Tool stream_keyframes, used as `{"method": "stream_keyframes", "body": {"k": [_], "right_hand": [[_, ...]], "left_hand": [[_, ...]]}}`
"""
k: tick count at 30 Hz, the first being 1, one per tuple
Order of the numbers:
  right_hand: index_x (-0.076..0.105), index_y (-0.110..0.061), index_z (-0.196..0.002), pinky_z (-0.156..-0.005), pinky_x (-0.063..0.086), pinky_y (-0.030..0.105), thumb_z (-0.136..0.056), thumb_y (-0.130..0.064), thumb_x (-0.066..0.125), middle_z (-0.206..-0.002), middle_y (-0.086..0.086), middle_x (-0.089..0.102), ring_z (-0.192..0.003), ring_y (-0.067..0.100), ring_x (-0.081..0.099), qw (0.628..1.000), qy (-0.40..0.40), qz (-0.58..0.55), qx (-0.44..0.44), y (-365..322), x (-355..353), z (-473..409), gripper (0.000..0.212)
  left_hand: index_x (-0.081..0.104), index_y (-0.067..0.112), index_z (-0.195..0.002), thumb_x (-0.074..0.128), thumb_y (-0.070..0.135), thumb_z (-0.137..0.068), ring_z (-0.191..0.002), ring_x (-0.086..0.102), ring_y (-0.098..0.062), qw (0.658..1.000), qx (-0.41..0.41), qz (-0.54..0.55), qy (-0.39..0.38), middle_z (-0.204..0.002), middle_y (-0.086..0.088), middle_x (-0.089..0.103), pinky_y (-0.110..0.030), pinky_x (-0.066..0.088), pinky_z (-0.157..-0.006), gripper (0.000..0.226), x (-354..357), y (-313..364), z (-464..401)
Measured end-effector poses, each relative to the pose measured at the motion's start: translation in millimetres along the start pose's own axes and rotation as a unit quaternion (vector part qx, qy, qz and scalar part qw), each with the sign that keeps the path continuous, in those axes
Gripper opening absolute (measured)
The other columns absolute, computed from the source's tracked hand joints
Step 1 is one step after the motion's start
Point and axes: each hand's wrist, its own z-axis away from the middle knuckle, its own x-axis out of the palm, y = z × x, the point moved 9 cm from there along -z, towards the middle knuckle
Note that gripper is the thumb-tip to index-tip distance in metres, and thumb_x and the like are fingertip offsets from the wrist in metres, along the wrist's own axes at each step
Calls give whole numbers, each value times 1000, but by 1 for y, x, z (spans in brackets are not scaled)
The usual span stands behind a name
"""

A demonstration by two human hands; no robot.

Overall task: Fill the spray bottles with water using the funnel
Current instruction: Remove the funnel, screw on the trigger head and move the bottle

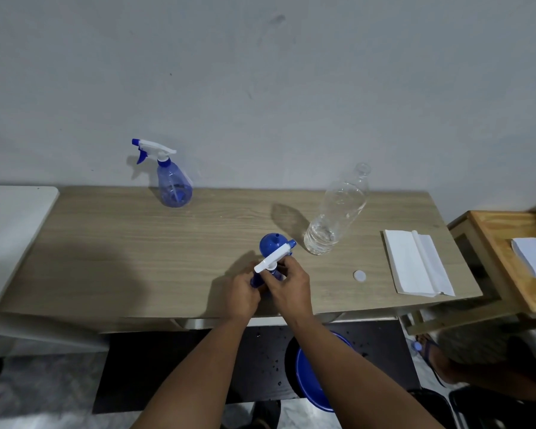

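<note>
Two bare forearms reach up from the bottom edge toward the counter [136,243], and both hands meet over its near edge on one spray bottle [262,278]. Left hand [242,294] wraps its curled fingers around the blue body of that bottle, most of which is hidden behind the fingers. Right hand [290,287] grips the neck just under the white trigger head [273,258], fingers curled round it; the head points to the right and away from the person.

Taking the held spray bottle as the landmark: just behind it, partly covered by the trigger head, stands the blue funnel [271,243] on the counter. Behind and to the right of the held bottle stands a clear water bottle [338,212], uncapped, with a little water in its bottom. Its small white cap [359,276] lies flat on the counter to the right of the held bottle. Further right lies a folded white paper towel [415,264], near the counter's right end. Far behind and to the left, against the grey wall, stands a second spray bottle [172,181], upright, trigger head on, nozzle pointing left.

Below the held bottle, under the counter's near edge, a blue basin [310,379] sits on a dark mat [167,366] speckled with drops. To the right of the counter stands a wooden side table [508,261] with white paper on it.
</note>
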Motion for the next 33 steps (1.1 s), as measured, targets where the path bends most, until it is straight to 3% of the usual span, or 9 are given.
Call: {"method": "stream_keyframes", "body": {"k": [7, 10, 13, 17, 21, 25, 27, 30, 33], "right_hand": [[58, -24, -107, -79, 59, 30, -78, -30, 91, -97, -10, 73, -87, 3, 71, 997, 69, -15, 36, -1, 1, 7, 44], [48, -28, -116, -76, 59, 28, -75, -25, 93, -99, -8, 71, -87, 5, 72, 995, 86, -27, 38, -2, -4, 9, 60], [39, -40, -127, -72, 57, 26, -78, -20, 88, -96, -6, 71, -84, 9, 74, 998, 64, -15, 22, -6, -4, 7, 72], [44, -46, -135, -68, 52, 25, -87, -13, 73, -88, -4, 70, -80, 16, 70, 999, 15, 47, 3, -11, -1, 7, 65], [52, -30, -118, -65, 46, 28, -94, -9, 66, -88, 7, 65, -76, 22, 64, 994, 11, 104, -29, -12, -6, 12, 36], [48, -27, -83, -60, 44, 32, -93, -8, 57, -88, 12, 56, -64, 23, 58, 987, -22, 151, -50, -21, 12, 13, 23], [55, -30, -83, -64, 46, 36, -93, -2, 57, -79, 1, 60, -68, 25, 60, 985, -78, 151, -39, -25, 38, 13, 29], [68, -31, -89, -69, 48, 22, -88, -8, 65, -80, -4, 71, -72, 8, 65, 972, -180, 147, -41, -46, 86, 20, 24], [59, -31, -56, -59, 39, 24, -71, -24, 61, -56, -10, 59, -51, 1, 49, 945, -288, 151, -41, -70, 137, 44, 16]], "left_hand": [[67, 21, -86, 53, 2, -96, -65, 56, -4, 998, 11, 60, 11, -67, 16, 58, -18, 39, -61, 25, 0, 4, 8], [70, 12, -101, 56, 6, -95, -71, 61, -13, 999, 21, 36, -16, -69, 16, 56, -11, 33, -56, 16, -1, 2, 10], [66, 9, -115, 61, 13, -93, -81, 63, -20, 997, 50, -21, -58, -89, -1, 71, -20, 38, -62, 23, -3, 5, 14], [67, 17, -100, 65, 16, -86, -78, 62, -18, 989, 78, -63, -105, -97, -5, 73, -34, 51, -72, 13, -3, 7, 29], [69, 25, -100, 67, 41, -79, -94, 66, -14, 980, 129, -72, -136, -103, 6, 70, -39, 56, -82, 26, -10, -11, 40], [58, 30, -139, 59, 52, -84, -137, 46, -8, 981, 116, -129, -83, -148, 11, 51, -26, 38, -114, 59, -53, -52, 45], [52, 34, -143, 55, 60, -83, -142, 38, -5, 989, 85, -118, -30, -152, 15, 46, -22, 32, -117, 66, -91, -79, 47], [53, 34, -142, 55, 64, -81, -141, 39, -5, 990, 50, -122, 50, -151, 14, 47, -20, 31, -116, 68, -158, -112, 46], [58, 29, -138, 62, 64, -79, -135, 47, -8, 982, 36, -142, 119, -146, 10, 52, -15, 31, -109, 69, -219, -122, 46]]}}
